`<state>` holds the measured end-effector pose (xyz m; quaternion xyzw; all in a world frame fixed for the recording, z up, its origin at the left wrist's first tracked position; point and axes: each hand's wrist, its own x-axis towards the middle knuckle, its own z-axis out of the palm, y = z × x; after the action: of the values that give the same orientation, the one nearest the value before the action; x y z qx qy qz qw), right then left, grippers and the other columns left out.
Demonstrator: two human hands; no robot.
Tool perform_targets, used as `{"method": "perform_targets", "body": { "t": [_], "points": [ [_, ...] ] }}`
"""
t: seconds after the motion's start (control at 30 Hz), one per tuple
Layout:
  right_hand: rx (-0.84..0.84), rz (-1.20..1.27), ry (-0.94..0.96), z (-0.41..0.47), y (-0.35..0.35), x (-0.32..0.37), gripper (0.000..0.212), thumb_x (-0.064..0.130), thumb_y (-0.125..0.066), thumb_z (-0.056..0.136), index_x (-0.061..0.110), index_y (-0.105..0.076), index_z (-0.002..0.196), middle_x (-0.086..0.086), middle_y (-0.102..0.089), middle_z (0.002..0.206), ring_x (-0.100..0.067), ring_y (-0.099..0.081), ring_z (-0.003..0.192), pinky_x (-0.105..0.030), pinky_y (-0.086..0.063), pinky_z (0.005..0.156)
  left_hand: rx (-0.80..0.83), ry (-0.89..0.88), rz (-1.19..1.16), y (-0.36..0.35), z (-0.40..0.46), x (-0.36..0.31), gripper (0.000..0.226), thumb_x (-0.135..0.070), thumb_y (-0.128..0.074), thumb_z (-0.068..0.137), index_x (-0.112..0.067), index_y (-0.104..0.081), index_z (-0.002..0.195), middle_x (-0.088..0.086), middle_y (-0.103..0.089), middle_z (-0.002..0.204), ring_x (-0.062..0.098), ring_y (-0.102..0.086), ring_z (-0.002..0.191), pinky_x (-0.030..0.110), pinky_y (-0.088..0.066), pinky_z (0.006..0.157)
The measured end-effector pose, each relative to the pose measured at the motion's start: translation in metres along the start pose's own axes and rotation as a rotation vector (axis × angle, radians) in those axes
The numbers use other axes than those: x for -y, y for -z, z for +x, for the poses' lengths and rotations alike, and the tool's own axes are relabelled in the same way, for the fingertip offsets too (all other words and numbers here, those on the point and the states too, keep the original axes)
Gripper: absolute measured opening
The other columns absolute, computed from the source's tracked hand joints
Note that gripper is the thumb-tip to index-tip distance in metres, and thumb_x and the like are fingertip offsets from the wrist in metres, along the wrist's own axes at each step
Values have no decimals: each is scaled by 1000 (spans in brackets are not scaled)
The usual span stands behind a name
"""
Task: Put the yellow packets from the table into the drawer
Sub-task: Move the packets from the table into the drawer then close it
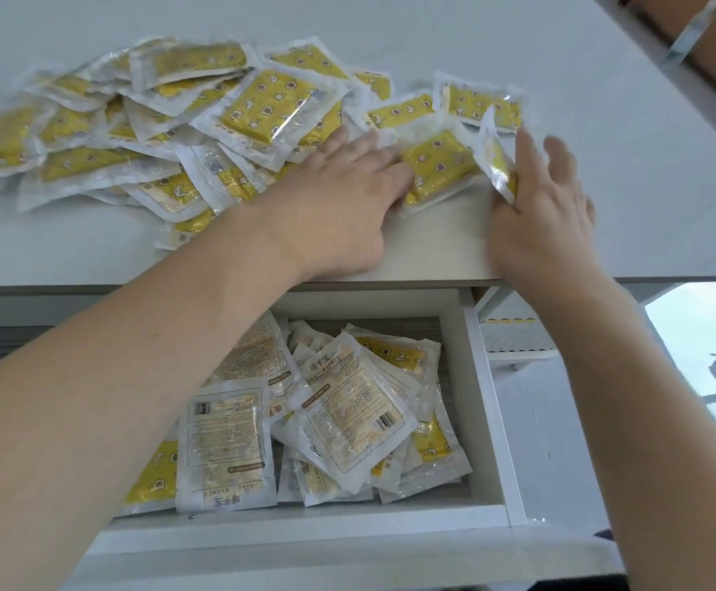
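Note:
A big heap of yellow packets (168, 134) in clear wrappers covers the left and middle of the white table (603, 164). My left hand (339, 202) lies flat on the table with its fingertips on a yellow packet (437, 164) near the front edge. My right hand (544, 206) stands on its side just right of that packet, and a tilted packet (495, 159) leans against its fingers. Below the table edge the white drawer (488, 398) is pulled out and holds several packets (347, 415), some face down.
A brown cardboard box (714, 40) sits at the table's far right corner. Right of the drawer a white shelf frame (514, 334) and the shiny floor show. My forearms cross over the drawer's left and right sides.

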<state>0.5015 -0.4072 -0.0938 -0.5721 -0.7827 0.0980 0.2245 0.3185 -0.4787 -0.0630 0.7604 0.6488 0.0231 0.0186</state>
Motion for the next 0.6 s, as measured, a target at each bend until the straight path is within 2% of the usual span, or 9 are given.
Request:
{"method": "perform_targets", "body": {
  "t": [0.07,0.13,0.2,0.27,0.37,0.47,0.6],
  "points": [
    [-17,-8,28,24,-1,2,61,14,-38,91,22,-26,150,-8,-21,156,-29,-26,141,-50,-11,116,-2,8,-35,2,-6,2,41,-20,-34,82,-21,-48,121,2,-43,144,22,-33,138,41,-3,122],
    [-26,-13,41,47,-6,5,60,9,-36,86,20,-33,144,-7,-34,148,-26,-30,138,-54,-9,115,-21,7,-1,5,-11,1,35,-32,-45,84,-24,-47,119,1,-52,129,22,-44,126,39,-9,121],
    [11,-41,42,65,-14,6,61,7,-34,81,18,-36,141,-8,-40,143,-26,-31,137,-56,-8,116,-10,13,58,6,-15,-1,54,-49,-47,86,-27,-40,134,3,-47,136,24,-41,129,40,-17,117],
    [80,-66,67,76,-21,3,64,6,-32,79,17,-36,142,-7,-39,144,-24,-28,139,-56,-4,117,8,49,88,2,-16,-4,72,-65,-40,87,-24,-29,146,5,-37,144,25,-33,133,41,-21,114],
    [161,-79,91,83,-22,1,66,13,-34,80,20,-35,145,-3,-35,150,-21,-22,144,-53,-1,118,-20,94,98,-3,-12,-6,83,-78,-26,83,-18,-37,138,7,-37,139,26,-32,128,41,-26,109],
    [144,-114,59,83,-18,2,66,33,-34,79,20,-36,144,-4,-35,150,-26,-30,140,-48,-11,117,-90,97,68,-5,-4,-7,77,-77,-27,84,-14,-42,125,9,-42,138,27,-35,128,40,-24,111],
    [105,-179,42,79,-16,4,54,44,-39,81,16,-48,127,-9,-37,137,-34,-34,128,-42,-25,109,-199,116,13,-7,2,-14,51,-58,-46,89,-14,-42,114,7,-55,114,27,-48,109,39,-33,103]
  ]
}}
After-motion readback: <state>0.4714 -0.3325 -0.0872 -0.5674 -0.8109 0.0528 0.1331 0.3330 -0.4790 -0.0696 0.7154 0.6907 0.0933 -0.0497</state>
